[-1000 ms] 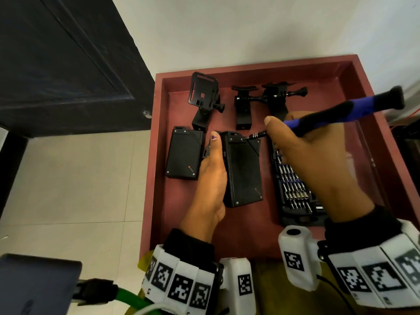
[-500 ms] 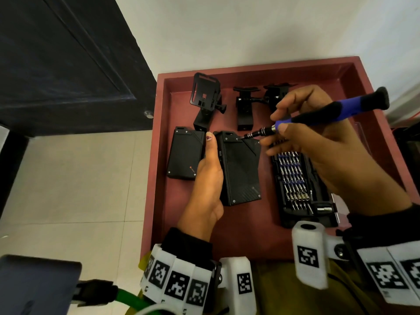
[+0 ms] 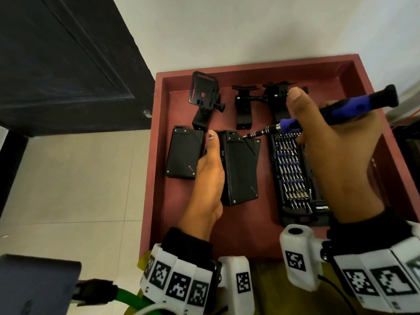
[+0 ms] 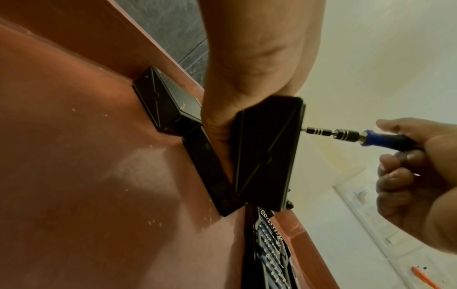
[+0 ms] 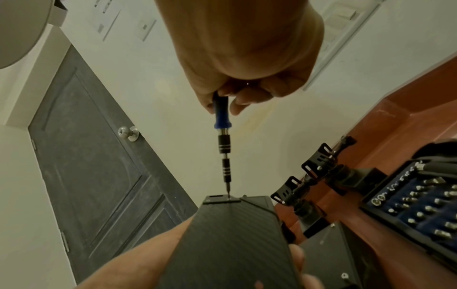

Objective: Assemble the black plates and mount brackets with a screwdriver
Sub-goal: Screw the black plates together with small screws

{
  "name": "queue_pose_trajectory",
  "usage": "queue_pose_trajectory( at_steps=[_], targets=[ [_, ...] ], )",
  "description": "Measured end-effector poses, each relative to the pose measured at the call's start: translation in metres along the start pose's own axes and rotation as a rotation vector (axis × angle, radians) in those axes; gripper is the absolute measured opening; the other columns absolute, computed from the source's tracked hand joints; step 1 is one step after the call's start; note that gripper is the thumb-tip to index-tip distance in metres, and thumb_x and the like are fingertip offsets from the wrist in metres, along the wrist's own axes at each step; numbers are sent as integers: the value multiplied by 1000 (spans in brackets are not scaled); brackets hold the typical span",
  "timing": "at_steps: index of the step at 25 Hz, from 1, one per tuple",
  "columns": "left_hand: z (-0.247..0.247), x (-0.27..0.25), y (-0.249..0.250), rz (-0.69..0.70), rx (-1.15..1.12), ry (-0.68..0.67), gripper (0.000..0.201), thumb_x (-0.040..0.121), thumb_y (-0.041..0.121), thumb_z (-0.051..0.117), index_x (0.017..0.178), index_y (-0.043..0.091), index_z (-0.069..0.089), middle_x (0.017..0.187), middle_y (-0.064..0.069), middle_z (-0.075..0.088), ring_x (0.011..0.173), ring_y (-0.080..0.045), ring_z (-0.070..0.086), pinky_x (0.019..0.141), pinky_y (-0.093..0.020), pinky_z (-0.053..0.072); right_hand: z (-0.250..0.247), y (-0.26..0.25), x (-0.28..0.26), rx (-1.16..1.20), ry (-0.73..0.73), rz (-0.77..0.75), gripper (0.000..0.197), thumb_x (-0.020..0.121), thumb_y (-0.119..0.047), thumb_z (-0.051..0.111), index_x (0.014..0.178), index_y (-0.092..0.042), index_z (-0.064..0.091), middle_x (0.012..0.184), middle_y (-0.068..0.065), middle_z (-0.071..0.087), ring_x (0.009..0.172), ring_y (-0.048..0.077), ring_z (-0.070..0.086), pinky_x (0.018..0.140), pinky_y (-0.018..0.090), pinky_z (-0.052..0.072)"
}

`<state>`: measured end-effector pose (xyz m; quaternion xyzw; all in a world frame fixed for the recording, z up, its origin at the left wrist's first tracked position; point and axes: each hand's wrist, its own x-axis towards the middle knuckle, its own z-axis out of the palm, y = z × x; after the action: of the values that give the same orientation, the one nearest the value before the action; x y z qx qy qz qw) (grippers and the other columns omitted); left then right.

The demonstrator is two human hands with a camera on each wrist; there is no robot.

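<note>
My left hand (image 3: 210,173) grips a black plate (image 3: 241,169) by its left edge and holds it tilted up off the red tray (image 3: 250,67); the left wrist view shows this plate (image 4: 267,152) raised on one edge. My right hand (image 3: 329,151) holds a blue and black screwdriver (image 3: 341,108), whose tip rests on a screw near the plate's top edge, as the screwdriver (image 5: 223,140) shows in the right wrist view. A second black plate (image 3: 184,153) lies flat to the left. Three black mount brackets (image 3: 204,96) (image 3: 244,105) (image 3: 277,98) stand at the tray's back.
An open case of screwdriver bits (image 3: 293,173) lies on the tray under my right hand. The tray's raised rim encloses everything. A dark door (image 3: 68,64) and tiled floor (image 3: 79,178) lie to the left, with a white wall behind.
The screwdriver tip has moved a little left and down onto the plate's top screw. My right hand has shifted round the handle. The left hand keeps the plate as it was.
</note>
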<state>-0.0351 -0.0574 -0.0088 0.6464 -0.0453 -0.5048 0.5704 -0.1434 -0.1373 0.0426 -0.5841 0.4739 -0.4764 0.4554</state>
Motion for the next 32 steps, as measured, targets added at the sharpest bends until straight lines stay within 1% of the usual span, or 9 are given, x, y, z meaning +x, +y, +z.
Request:
queue_pose_trajectory(
  at_steps=[3, 6, 8, 10, 14, 18, 22, 27, 32],
  targets=[
    [0, -1, 1, -9, 0, 1, 58, 91, 66, 30, 93, 26, 71, 90, 3, 76, 89, -14, 72, 79, -36, 59, -3, -2, 2, 98, 55, -10, 39, 81, -38, 72, 51, -25, 50, 43, -9, 53, 42, 4, 53, 52, 20, 44],
    [-2, -1, 1, -20, -6, 16, 58, 90, 68, 31, 95, 26, 71, 94, 3, 76, 94, -15, 71, 84, -38, 57, -5, -4, 4, 149, 54, -4, 28, 82, -37, 70, 56, -29, 63, 47, -7, 57, 45, 7, 57, 53, 20, 47],
    [-2, 0, 1, -51, -42, 23, 60, 89, 69, 32, 95, 25, 71, 93, 2, 76, 90, -15, 72, 80, -37, 58, -9, -2, 9, 189, 40, 52, 27, 86, -27, 68, 62, -20, 58, 47, -7, 59, 43, 6, 56, 50, 19, 46],
    [-4, 2, 1, -77, -106, 55, 60, 90, 69, 33, 95, 23, 71, 89, 0, 76, 82, -14, 73, 68, -32, 59, -14, 0, 16, 214, -90, 142, 27, 90, -16, 62, 66, -22, 50, 48, -6, 61, 42, 7, 56, 47, 19, 46],
    [-9, 8, 2, -66, -270, 139, 64, 91, 68, 30, 100, 18, 70, 86, -4, 76, 76, -16, 73, 60, -29, 58, -22, 6, 23, 284, -453, 164, 35, 81, -11, 64, 51, -23, 50, 49, 1, 61, 42, 15, 58, 43, 20, 45],
    [-14, 12, 6, -47, -407, 201, 71, 91, 68, 27, 121, 14, 64, 109, -10, 72, 89, -21, 71, 68, -32, 59, -15, 12, 13, 314, -661, 113, 34, 76, -15, 63, 59, -7, 35, 52, 10, 61, 45, 20, 59, 45, 25, 48],
    [-15, 15, 4, -45, -436, 203, 73, 92, 68, 25, 123, 14, 63, 108, -9, 72, 83, -18, 71, 64, -28, 59, -5, 13, 5, 248, -703, 77, 32, 81, -4, 58, 60, -9, 35, 59, 26, 58, 49, 18, 62, 47, 25, 49],
    [-15, 16, 3, -52, -407, 193, 75, 90, 70, 26, 126, 14, 61, 114, -11, 70, 95, -22, 70, 75, -33, 58, -3, 16, 3, 170, -690, 43, 31, 82, -6, 59, 60, -8, 37, 64, 24, 62, 51, 15, 64, 50, 23, 50],
    [-16, 18, 2, -58, -392, 201, 77, 89, 72, 26, 126, 14, 61, 114, -11, 71, 98, -24, 70, 73, -33, 57, -3, 17, 4, 151, -702, 46, 30, 81, -7, 60, 61, -8, 37, 64, 25, 62, 52, 18, 65, 49, 25, 51]
  ],
)
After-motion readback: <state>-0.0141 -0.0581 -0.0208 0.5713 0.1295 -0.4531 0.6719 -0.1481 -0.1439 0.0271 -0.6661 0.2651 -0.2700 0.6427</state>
